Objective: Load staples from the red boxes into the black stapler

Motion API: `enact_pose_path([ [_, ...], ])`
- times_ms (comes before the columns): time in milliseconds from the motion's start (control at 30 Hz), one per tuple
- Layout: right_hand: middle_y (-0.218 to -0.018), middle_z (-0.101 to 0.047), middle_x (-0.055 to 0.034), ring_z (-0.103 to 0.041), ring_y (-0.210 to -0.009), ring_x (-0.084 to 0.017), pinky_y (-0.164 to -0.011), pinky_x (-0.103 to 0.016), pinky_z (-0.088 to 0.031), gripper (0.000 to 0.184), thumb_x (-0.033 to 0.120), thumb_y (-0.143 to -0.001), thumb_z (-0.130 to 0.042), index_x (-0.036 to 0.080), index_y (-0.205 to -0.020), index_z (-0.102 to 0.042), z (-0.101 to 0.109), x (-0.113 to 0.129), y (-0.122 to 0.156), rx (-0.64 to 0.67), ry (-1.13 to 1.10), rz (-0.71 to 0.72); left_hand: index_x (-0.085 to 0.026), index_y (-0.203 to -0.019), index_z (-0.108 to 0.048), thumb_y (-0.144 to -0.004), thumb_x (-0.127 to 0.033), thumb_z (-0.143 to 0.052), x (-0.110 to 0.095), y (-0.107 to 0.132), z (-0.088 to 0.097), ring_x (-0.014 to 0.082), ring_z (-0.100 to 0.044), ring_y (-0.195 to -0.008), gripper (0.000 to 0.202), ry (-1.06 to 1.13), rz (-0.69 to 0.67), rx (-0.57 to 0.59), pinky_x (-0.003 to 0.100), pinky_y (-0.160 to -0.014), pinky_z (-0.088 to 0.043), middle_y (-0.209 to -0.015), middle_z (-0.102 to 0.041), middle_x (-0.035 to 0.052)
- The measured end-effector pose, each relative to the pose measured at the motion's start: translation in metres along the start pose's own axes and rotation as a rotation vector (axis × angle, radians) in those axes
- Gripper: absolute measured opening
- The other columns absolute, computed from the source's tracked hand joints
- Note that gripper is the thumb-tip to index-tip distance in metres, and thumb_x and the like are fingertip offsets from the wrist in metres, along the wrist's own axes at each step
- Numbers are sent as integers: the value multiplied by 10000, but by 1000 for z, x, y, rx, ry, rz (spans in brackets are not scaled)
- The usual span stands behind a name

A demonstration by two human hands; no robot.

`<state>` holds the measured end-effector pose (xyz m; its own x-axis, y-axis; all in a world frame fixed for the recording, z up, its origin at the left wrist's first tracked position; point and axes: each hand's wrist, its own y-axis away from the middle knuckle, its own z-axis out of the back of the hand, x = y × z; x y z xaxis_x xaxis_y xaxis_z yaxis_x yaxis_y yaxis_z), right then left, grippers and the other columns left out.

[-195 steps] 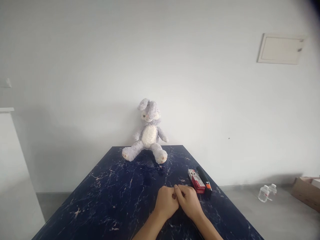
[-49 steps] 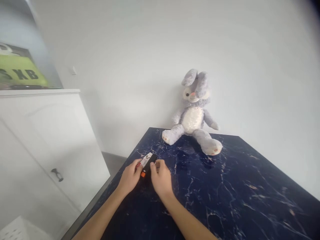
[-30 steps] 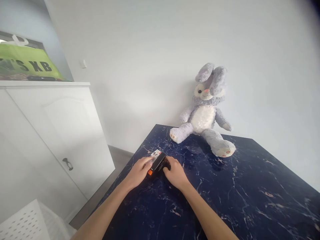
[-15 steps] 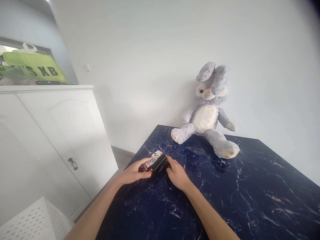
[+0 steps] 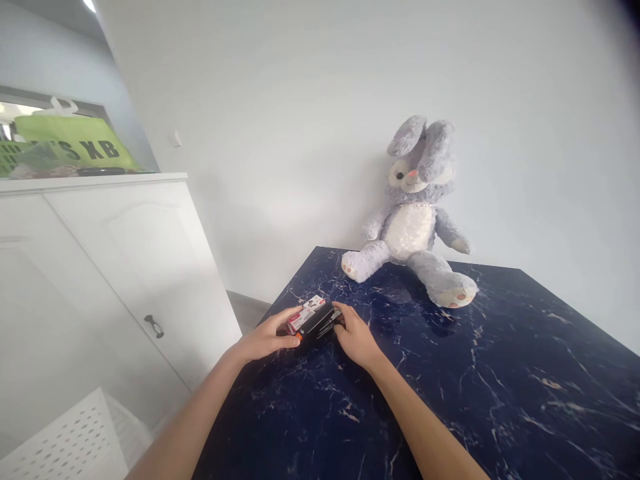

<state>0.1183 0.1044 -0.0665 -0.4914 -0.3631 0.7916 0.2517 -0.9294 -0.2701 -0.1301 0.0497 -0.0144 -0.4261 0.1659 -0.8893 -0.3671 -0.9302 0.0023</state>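
Note:
A small box with white and red print point(image 5: 306, 313) lies on the dark blue marbled table, alongside a black item point(image 5: 318, 323) with an orange patch at its near left end. Whether the two are one package I cannot tell. My left hand point(image 5: 267, 340) grips their left end, thumb by the orange patch and fingers behind the box. At the right end, my right hand point(image 5: 356, 339) has thumb and bent fingers closed on the edge of the black item. Part of this edge is hidden by the fingers.
A grey plush rabbit point(image 5: 410, 230) sits against the wall at the back of the table point(image 5: 480, 400). To the left stand a white cabinet point(image 5: 125, 267) with a green bag point(image 5: 83, 141) on top and a white perforated container point(image 5: 75, 430) low down.
The box and black item have turned slightly, and more of the printed face shows. Both hands keep their hold. The whole view has shifted a little.

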Motion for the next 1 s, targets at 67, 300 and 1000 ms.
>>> enact_pose_path([
  [67,-1243,-619,-71,-613,-1086,-198,-1007,-337,-450,488,120,-815,-453,211,-1278,-579,2,0,0,-57,-20,-18,-310,-1457,-440,-828,-459,-666,-1,0,0,299,-498,-1306,684,4,20,-33,414,-1043,-454,-1497,-463,42],
  [300,-1124,-697,-45,-660,-1003,-191,-940,-309,-490,320,195,-865,-452,221,-1084,-685,4,1,-1,-99,-41,-22,-255,-1260,-649,-858,-496,-603,6,-7,-7,289,-646,-1088,471,-77,31,-271,383,-920,-519,-1277,-659,74],
  [1000,-846,-588,-26,-548,-840,-190,-797,-299,-432,211,150,-873,-396,218,-850,-595,21,-3,4,9,294,275,-149,-1108,-705,-845,-269,-639,27,-19,-5,269,-640,-1129,296,449,73,-594,348,-917,-563,-1231,-679,115],
])
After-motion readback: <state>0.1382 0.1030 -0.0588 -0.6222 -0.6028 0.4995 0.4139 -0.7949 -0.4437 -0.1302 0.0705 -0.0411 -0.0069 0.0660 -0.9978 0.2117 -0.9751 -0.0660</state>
